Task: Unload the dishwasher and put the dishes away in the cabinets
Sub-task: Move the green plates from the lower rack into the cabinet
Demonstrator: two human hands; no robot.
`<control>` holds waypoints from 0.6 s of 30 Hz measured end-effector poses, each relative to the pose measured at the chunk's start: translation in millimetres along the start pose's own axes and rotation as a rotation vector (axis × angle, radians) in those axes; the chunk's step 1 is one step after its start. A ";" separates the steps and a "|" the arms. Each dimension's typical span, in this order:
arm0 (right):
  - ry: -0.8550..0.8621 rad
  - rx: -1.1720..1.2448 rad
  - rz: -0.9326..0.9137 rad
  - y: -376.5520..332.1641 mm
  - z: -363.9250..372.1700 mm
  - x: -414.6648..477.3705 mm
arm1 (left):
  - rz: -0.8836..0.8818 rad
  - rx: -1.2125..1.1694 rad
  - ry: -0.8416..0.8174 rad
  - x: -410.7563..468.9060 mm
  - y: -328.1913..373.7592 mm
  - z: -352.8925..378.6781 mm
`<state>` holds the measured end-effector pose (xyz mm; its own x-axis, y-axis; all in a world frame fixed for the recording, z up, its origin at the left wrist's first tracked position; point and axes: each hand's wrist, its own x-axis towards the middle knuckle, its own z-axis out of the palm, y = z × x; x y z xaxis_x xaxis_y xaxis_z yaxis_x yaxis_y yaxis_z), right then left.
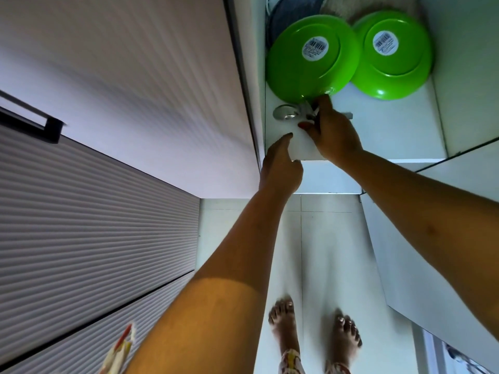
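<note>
Big ribbed cabinet door [108, 90] fills the left side, with the open white shelf [391, 125] next to it. Two green bowls [310, 60] sit upside down on that shelf, side by side, rims overlapping. Right hand [334, 130] has its fingers closed around some metal utensils [305, 112] just below the near bowl. Left hand [280, 166] rests on the shelf edge, fingers loose, index pointing, holding nothing.

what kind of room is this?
Likely a home kitchen: green bowls upside down on a white cabinet shelf, ribbed cabinet fronts with a black handle, bare feet on a tiled floor.
</note>
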<state>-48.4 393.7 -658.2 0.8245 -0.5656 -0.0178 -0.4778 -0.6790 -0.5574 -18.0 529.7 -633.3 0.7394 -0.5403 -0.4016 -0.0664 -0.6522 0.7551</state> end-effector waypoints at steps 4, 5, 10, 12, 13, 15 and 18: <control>-0.063 -0.038 -0.100 3.0 5.1 -5.5 | 0.042 -0.105 0.106 -1.3 -2.1 -0.1; -0.072 -0.033 -0.130 4.2 5.4 -6.6 | 0.059 -0.102 0.113 -1.1 -2.3 0.4; -0.079 -0.097 -0.211 7.6 7.2 -12.2 | 0.126 -0.022 0.112 1.9 -5.1 7.8; -0.097 -0.119 -0.232 6.7 8.7 -11.1 | 0.122 -0.004 0.127 2.4 -6.8 9.5; -0.103 -0.109 -0.233 6.6 8.8 -9.5 | 0.126 0.004 0.134 2.4 -7.1 9.9; -0.109 -0.096 -0.237 7.3 7.0 -6.1 | 0.147 0.034 0.128 3.4 -7.8 9.9; -0.119 -0.134 -0.250 11.7 1.2 -0.5 | 0.139 0.150 0.055 5.6 -8.5 10.8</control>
<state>-54.1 386.6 -665.8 0.9476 -0.3194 0.0048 -0.2845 -0.8505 -0.4423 -20.5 526.5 -647.6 0.7512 -0.6037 -0.2668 -0.2665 -0.6472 0.7142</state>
